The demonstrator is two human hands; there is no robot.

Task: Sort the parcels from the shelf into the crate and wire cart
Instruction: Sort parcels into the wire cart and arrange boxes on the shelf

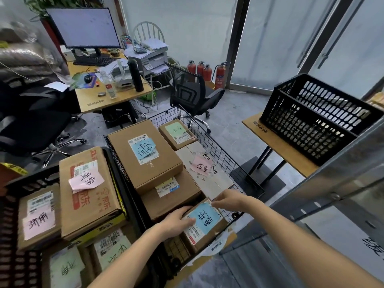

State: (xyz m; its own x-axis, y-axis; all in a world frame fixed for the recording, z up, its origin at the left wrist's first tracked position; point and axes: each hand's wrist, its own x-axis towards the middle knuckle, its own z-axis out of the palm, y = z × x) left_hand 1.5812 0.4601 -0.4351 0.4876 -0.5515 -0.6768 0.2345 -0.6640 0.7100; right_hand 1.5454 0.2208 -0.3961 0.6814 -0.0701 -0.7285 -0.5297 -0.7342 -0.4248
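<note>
At the near end of the wire cart (209,132) we hold a small parcel (204,224) with a blue handwritten note on top. Our left hand (176,222) is pressed on its left edge, fingers wrapped over the top; our right hand (227,199) pinches its far right corner. Other boxes fill the cart beyond it. Left of the cart, a dark crate (12,235) holds more labelled boxes. A black basket (311,113) stands far right on a small table (276,146).
</note>
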